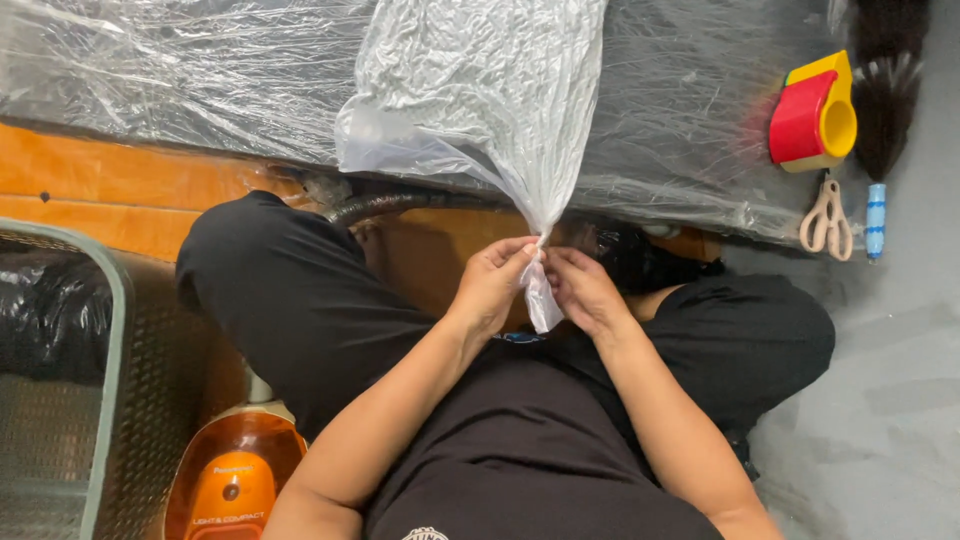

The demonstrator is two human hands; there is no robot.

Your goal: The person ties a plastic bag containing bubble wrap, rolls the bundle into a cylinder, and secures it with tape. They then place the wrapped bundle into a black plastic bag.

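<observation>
We see both hands meeting at the centre of the frame, each pinching the twisted neck of a clear plastic bag (478,90). The left hand (490,287) has its fingers clenched around the neck from the left side, thumb and forefinger pressed to the gathered film. The right hand (583,290) grips the same neck from the right, so the two grips nearly touch, with the thin strip of plastic between them. A short loose tail of the bag hangs down below the fingers toward the lap.

Above the grips the bag fans out wide and crinkled, filling the upper middle of the frame. It lies against a large dark surface wrapped in plastic sheeting (180,70), which runs across the whole top of the frame.

Below the hands we see the forearms and the black clothing (520,450) of the seated person, knees spread to the left and right. Behind the left knee, an orange wooden panel (110,190) stretches toward the left edge.

At the upper right, on the grey floor (880,400), sit a red and yellow tape dispenser (815,115), a pair of beige-handled scissors (826,217) just below it, and a dark brush with a blue handle (880,120) beside them. At the lower left stand a metal mesh bin (70,420) with a black liner and an orange vacuum cleaner (232,480).
</observation>
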